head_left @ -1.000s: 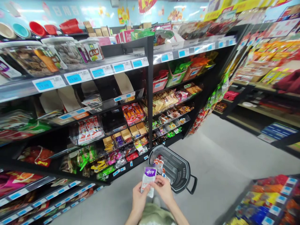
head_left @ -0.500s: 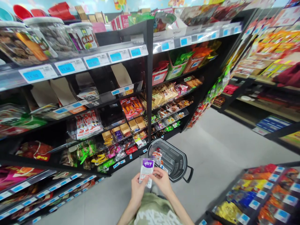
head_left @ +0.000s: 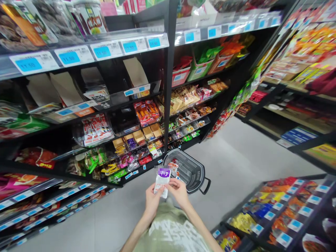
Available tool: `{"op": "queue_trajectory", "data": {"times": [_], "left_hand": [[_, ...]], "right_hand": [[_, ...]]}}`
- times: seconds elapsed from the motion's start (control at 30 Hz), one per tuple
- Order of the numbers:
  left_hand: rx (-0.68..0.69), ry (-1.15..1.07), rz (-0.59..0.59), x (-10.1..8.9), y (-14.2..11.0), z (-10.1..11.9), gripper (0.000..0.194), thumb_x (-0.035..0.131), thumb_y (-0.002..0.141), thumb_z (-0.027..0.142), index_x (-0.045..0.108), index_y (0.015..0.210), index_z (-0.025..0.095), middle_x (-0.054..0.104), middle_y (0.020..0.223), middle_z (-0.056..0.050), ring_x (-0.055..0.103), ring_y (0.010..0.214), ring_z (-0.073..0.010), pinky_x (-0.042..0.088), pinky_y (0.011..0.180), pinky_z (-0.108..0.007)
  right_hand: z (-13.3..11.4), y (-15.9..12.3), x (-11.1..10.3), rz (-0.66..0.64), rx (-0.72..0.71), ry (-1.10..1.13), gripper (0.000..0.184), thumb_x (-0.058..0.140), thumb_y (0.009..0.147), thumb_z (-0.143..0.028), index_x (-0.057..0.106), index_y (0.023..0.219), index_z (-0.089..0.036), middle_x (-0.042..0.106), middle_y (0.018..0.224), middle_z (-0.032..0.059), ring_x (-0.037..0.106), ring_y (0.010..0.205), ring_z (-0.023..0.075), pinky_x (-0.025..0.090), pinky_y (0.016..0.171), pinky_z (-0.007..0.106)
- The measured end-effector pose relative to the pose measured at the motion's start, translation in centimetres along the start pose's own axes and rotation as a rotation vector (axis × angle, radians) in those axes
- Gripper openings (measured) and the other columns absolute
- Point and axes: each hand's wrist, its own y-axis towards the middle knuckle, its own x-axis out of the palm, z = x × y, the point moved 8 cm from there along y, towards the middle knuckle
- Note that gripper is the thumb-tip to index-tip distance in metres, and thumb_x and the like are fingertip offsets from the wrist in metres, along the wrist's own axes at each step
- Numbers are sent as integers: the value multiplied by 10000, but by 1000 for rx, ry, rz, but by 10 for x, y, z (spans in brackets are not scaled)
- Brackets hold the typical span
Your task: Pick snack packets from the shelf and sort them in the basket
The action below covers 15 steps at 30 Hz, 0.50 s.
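Observation:
A small white and purple snack packet (head_left: 163, 179) is held up in front of my body, its purple end pointing away from me. My left hand (head_left: 152, 196) is closed on its lower left side. On the right edge, the fingers of my right hand (head_left: 177, 190) pinch the same packet. Just beyond my hands, a dark grey shopping basket (head_left: 195, 168) with a black handle stands on the floor. Several small packets (head_left: 173, 167) lie inside it, partly hidden behind the held packet.
Black shelves (head_left: 169, 70) of snacks rise ahead and to the left, with blue price tags along their edges. A low snack rack (head_left: 262, 210) stands at the lower right. Further shelving (head_left: 291, 91) is at the far right. Grey floor (head_left: 233, 168) runs between them.
The view has tilted downward, so the low rack at the right and my shirt show more. Both hands keep hold of the packet, which has barely shifted.

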Motion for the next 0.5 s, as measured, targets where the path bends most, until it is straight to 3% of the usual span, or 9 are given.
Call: {"op": "queue_trajectory", "data": {"times": [0.17,0.3,0.43,0.5], "left_hand": [[-11,0,-30,4,0,-3,417,722,711,421,704,998,119,724,884,-88,628,725,-189,473,658,-249],[-14,1,-105,10,-1,-6,459,632,786,470,675,1112,150,723,950,-85,641,756,-210,487,676,-272],[126,318,-100,8,-5,1,393,567,840,421,685,1123,175,730,834,-67,652,730,-227,493,740,-303],[215,485,-126,10,-7,4,354,517,874,332,661,1169,199,731,883,-81,666,776,-232,494,785,-318]], "right_hand": [[-4,-2,-3,41,-26,-115,295,716,741,-360,676,953,-159,733,832,93,667,698,205,503,576,274],[-11,-3,-10,154,-64,-167,491,710,738,-320,555,1187,-194,693,1021,89,630,673,156,504,569,258],[-7,-3,-4,96,-16,-116,531,696,752,-362,536,1233,-204,624,1189,122,653,821,185,539,638,277],[-3,-4,3,40,16,-20,597,708,745,-370,506,1284,-215,593,1248,132,647,949,220,551,722,311]]}}
